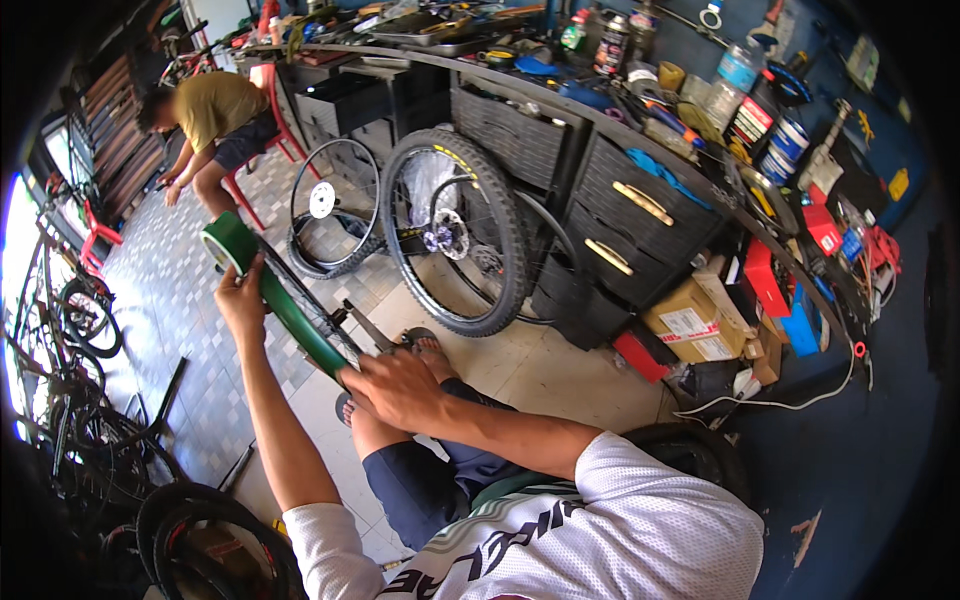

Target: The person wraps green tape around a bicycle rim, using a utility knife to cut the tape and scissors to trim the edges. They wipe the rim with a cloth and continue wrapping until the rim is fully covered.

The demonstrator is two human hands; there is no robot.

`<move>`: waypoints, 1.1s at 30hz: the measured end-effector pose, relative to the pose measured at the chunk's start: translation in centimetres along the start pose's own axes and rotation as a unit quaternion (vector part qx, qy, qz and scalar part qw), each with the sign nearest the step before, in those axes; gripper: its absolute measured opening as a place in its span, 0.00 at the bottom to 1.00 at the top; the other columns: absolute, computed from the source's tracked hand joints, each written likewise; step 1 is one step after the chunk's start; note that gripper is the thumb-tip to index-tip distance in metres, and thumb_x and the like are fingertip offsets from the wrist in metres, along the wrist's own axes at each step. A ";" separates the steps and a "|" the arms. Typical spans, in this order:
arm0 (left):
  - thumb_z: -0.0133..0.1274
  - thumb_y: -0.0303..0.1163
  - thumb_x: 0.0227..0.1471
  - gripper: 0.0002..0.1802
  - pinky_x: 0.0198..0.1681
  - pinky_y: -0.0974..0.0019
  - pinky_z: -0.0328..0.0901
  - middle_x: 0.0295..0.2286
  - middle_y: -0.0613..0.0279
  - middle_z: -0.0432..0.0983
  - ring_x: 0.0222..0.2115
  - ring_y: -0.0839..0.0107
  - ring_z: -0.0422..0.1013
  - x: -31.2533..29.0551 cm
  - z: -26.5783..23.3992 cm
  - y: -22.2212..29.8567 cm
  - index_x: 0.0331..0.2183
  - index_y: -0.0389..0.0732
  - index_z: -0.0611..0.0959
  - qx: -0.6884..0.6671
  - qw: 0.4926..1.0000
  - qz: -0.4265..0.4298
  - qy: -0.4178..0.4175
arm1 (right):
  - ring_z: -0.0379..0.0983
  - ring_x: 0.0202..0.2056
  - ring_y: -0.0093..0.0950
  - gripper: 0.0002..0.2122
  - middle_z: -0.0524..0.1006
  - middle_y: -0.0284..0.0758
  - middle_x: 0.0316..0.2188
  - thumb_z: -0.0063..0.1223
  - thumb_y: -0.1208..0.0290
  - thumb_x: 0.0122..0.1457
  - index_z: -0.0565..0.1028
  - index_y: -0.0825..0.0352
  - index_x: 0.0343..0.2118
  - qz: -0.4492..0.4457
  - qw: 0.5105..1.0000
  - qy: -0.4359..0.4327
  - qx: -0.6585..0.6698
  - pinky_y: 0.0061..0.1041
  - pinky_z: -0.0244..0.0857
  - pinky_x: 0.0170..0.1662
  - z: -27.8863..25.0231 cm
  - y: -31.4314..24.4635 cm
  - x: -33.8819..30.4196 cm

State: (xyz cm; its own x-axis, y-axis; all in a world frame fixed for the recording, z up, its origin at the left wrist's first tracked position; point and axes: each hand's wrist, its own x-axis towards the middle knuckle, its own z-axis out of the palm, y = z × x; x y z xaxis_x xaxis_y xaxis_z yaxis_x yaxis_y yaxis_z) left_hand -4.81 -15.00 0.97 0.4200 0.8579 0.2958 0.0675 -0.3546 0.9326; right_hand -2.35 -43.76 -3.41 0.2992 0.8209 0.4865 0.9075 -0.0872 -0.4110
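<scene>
My left hand [243, 303] is closed on a roll of green tape [234, 238], held up at the left of the middle. From the roll a strip of green tape [303, 333] stretches down and right to my right hand [395, 390]. My right hand is closed, its fingers bent over the strip's lower end; the fingertips are partly hidden. The strip runs along a thin bicycle wheel rim [312, 287], seen nearly edge-on. A dark metal bar [366, 325] juts up beside the rim, just beyond my right hand.
A knobby-tired wheel [510, 255] and a smaller wheel [370, 205] lean against black drawers [640, 195]. Tools and bottles crowd the workbench [560, 95]. Cardboard boxes [690, 315] stand beneath it. Bicycles [85, 420] line the left; another person [215, 115] sits on a red chair [262, 150].
</scene>
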 end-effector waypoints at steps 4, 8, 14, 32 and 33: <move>0.64 0.36 0.56 0.14 0.17 0.73 0.59 0.21 0.69 0.78 0.18 0.83 0.67 -0.6 0.4 -0.2 0.40 0.37 0.87 -0.035 0.999 0.031 0.017 | 0.79 0.29 0.44 0.11 0.79 0.40 0.27 0.52 0.59 0.61 0.77 0.61 0.31 0.008 0.987 -0.127 0.095 0.45 0.72 0.32 -0.8 1.7 -7.8; 0.63 0.35 0.57 0.15 0.24 0.71 0.65 0.25 0.64 0.81 0.23 0.81 0.71 -0.9 0.8 -0.8 0.40 0.33 0.85 -0.041 0.999 0.032 0.009 | 0.79 0.28 0.50 0.20 0.80 0.43 0.26 0.52 0.53 0.60 0.74 0.67 0.43 0.045 0.942 -0.330 0.045 0.54 0.69 0.32 0.8 3.1 -17.1; 0.61 0.33 0.59 0.12 0.28 0.71 0.69 0.25 0.62 0.80 0.24 0.76 0.76 -1.6 0.7 -0.1 0.38 0.32 0.84 -0.083 0.996 0.021 -0.001 | 0.72 0.46 0.40 0.30 0.77 0.40 0.43 0.60 0.40 0.53 0.77 0.63 0.48 -0.013 0.975 -0.200 0.095 0.41 0.64 0.50 -5.1 6.9 -13.9; 0.60 0.29 0.60 0.07 0.27 0.72 0.68 0.25 0.62 0.80 0.25 0.76 0.77 -3.2 0.8 1.4 0.36 0.34 0.83 -0.089 0.996 0.000 0.019 | 0.77 0.52 0.43 0.23 0.78 0.49 0.51 0.69 0.63 0.51 0.80 0.70 0.48 0.517 0.794 0.000 -0.319 0.40 0.70 0.54 -49.0 47.2 7.1; 0.60 0.30 0.59 0.08 0.28 0.72 0.69 0.25 0.63 0.80 0.25 0.76 0.77 -3.2 0.7 1.3 0.35 0.35 0.83 -0.086 0.996 0.004 0.024 | 0.77 0.52 0.44 0.23 0.78 0.50 0.51 0.68 0.63 0.51 0.80 0.71 0.47 0.523 0.792 0.001 -0.315 0.39 0.70 0.54 -48.7 48.0 7.1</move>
State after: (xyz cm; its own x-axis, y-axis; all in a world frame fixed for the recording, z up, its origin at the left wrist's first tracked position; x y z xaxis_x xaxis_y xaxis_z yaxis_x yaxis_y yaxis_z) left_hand -5.45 -18.42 1.07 0.3751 0.8738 0.3095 -0.0938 -0.2964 0.9505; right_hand 57.76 -69.59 17.87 0.9844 0.1133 0.1346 0.1302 -0.9837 -0.1240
